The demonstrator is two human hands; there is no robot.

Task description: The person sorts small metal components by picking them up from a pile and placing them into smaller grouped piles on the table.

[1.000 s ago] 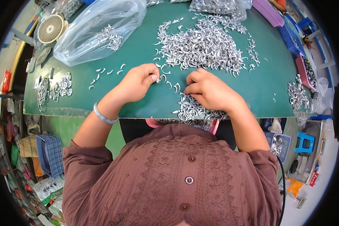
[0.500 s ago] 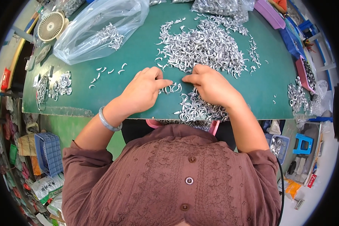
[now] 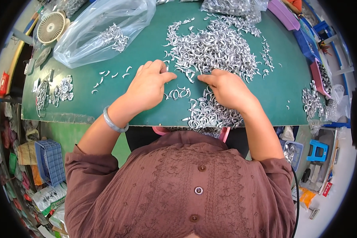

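Small curved silver metal pieces lie in a large heap [image 3: 216, 47] on the green table, with a smaller pile [image 3: 212, 111] near its front edge. My left hand [image 3: 148, 84] rests left of the heap, fingers bent and the thumb stretched out apart from them. My right hand [image 3: 232, 90] is at the heap's lower edge, its forefinger pointing left beside a few loose pieces [image 3: 189, 74]; its other fingers are mostly hidden beneath it. No piece is plainly held in either hand. Between my hands and the table edge sits a short row of pieces [image 3: 178, 93].
A clear plastic bag [image 3: 103, 39] with more pieces lies at the far left, near a fan [image 3: 51, 27]. Ring-shaped parts [image 3: 65, 89] lie at left. Pink [image 3: 321, 77] and blue [image 3: 307, 43] bins line the right side. A pink basket [image 3: 160, 130] is below the front edge.
Both hands have moved slightly away from me, toward the big heap. Their fingertips have left the short row of pieces, and loose pieces now show between the hands.
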